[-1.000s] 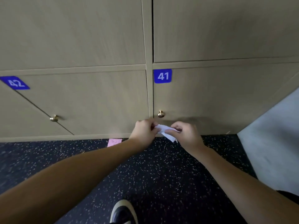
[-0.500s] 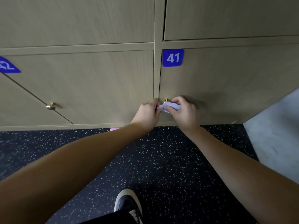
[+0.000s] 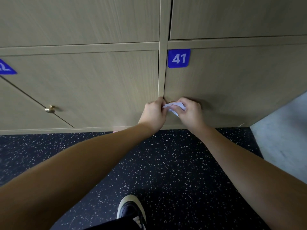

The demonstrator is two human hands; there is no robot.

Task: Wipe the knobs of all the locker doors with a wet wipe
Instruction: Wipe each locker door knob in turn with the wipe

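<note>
Small white crumpled wet wipe (image 3: 174, 109) pinched between left hand (image 3: 153, 113) and right hand (image 3: 191, 112), at small brass knob (image 3: 170, 102) (mostly hidden) on tan wooden locker door 41 (image 3: 232, 83). Wipe limp, light, damp; knob rigid, likely slick: wrap fully.

Both hands rise from below door 41's knob (image 3: 170, 102) to it. The wipe (image 3: 174, 108), pinched between left hand (image 3: 153, 113) and right hand (image 3: 191, 112), now covers most of it.

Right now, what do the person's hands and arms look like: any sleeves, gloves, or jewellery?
Both forearms are bare up to the frame edge, with no sleeves in view. The left hand and right hand wear no gloves, and no rings, watch or wristband show. The fingers are bare too.
</note>
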